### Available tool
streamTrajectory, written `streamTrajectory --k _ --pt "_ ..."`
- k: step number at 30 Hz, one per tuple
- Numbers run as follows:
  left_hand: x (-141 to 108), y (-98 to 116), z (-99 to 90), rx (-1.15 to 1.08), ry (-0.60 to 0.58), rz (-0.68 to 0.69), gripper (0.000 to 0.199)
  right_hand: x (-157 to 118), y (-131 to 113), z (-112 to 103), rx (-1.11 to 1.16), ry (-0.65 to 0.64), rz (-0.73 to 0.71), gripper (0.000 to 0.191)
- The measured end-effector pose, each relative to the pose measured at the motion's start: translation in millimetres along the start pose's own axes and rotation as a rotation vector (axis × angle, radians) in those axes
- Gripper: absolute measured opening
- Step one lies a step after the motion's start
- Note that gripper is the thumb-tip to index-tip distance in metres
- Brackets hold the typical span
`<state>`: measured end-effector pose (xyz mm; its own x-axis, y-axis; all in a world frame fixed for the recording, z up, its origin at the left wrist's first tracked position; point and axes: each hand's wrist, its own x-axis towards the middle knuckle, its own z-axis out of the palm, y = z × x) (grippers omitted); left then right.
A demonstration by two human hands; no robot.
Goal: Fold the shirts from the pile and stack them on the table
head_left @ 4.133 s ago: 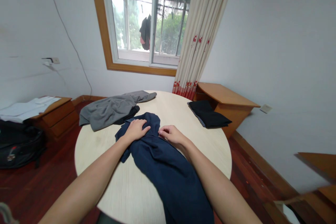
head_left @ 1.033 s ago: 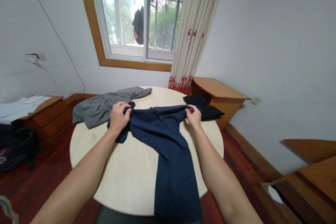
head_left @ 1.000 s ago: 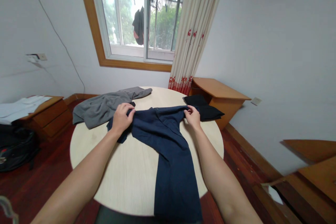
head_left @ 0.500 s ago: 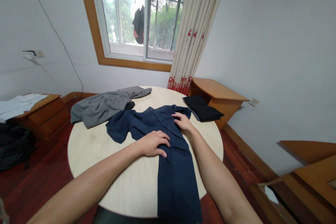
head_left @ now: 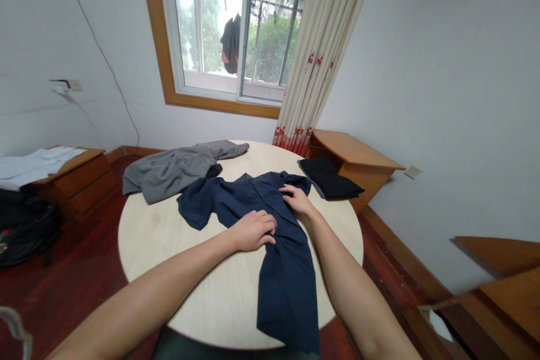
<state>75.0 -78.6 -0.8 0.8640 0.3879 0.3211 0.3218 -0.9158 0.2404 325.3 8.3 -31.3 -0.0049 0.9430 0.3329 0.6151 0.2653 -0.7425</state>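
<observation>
Your dark blue shirt point(head_left: 289, 287) lies on the round, pale counter point(head_left: 211, 306), right in front of you. Its top points toward the window point(head_left: 270, 45), and 1 short sleeve point(head_left: 196, 205) sticks out to the left. The bottom comes down to the near edge of the counter, and 1 corner goes past it. The cloth has creases near the middle.

Both of your hands are on the shirt. Your left hand point(head_left: 255, 230) is palm down at the left side of its middle, with the fingers bent over the cloth and the thumb a little apart. Your right hand point(head_left: 296, 199) is higher up, near the chest, with its fingers close together and bent a bit. I cannot tell if either hand is pinching the cloth or just resting on it.

Farther back on the left, a gray piece of clothing point(head_left: 172, 174) lies in a loose, bumpy heap, with a small black bit of cloth point(head_left: 215, 170) by its right side. On the right, a flat black cloth point(head_left: 333, 179) sits near the edge, just beside the top of your shirt. Behind it you can see a brown desk point(head_left: 358, 152) and a long curtain point(head_left: 318, 67) with red flowers.
</observation>
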Motion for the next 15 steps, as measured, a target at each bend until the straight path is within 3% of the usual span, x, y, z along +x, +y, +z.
streamTrajectory --k 4,6,12,15 --pt "0.2 -8.4 -3.5 -0.004 0.065 -0.158 0.019 -1.1 1.3 1.4 -0.017 -0.002 -0.018 0.033" --pt "-2.1 -20.6 -6.5 -0.085 0.169 -0.303 0.014 -2.0 0.7 3.1 -0.014 0.004 -0.041 0.032" --pt "-14.8 -71.2 -19.3 -0.639 0.789 -0.650 0.028 -6.2 -23.5 7.3 -0.015 0.069 -0.213 0.024" --pt "-18.4 -86.5 -25.7 -0.812 1.017 -0.744 0.040 -11.5 -49.7 7.5 -0.032 0.144 -0.324 0.020"
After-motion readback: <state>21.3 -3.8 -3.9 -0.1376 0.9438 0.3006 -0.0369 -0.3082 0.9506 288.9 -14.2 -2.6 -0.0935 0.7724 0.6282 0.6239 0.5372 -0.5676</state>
